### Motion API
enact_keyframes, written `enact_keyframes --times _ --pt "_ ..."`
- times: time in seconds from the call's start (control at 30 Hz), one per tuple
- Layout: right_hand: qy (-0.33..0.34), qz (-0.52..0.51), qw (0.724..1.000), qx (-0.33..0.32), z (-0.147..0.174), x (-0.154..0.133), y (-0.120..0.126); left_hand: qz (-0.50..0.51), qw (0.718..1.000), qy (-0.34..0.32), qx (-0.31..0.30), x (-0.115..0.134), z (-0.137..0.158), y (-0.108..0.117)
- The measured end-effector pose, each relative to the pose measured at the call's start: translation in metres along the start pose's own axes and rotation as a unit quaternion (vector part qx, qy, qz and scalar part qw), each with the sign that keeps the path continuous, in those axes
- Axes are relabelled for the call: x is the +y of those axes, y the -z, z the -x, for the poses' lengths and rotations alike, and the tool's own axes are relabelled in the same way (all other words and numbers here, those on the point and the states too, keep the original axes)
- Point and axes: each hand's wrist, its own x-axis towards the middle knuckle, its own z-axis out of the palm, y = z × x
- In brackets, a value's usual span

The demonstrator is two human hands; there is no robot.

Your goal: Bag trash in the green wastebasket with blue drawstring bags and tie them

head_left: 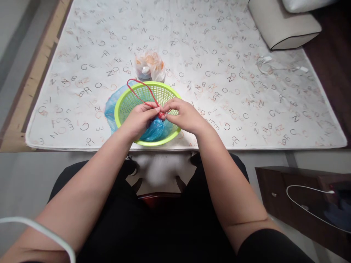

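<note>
My left hand (143, 117) and my right hand (182, 114) meet over a lime-green plastic basket (117, 113). Between their fingertips is a small red bundle (161, 115), and a red cord (139, 80) rises from it in a long loop above the basket. My left thumb and fingers pinch the cord close to the bundle. The right hand's fingers are closed at the bundle's other side; a thin dark line shows by them, too small to name. A crumpled blue plastic bag (153, 130) lies inside the basket below my hands.
Blue plastic (111, 109) sticks out at the basket's left. Behind it sits a clear plastic bag (150, 65) with orange print. All rest on a letter-patterned mattress (208, 47). A beige block-shaped cushion (282, 25) and a thin cable (285, 68) lie at right.
</note>
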Motion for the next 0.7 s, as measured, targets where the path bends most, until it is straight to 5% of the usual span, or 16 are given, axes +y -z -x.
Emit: enact_keyframes --times 0.5,0.7 --pt "0.001 0.012 0.998 0.069 -0.004 -0.001 -0.014 -0.050 0.990 -0.066 0.114 -0.015 -0.011 0.012" --pt "0.023 -0.036 0.998 0.048 -0.006 0.006 -0.015 -0.012 0.980 -0.092 0.177 -0.021 -0.017 0.019"
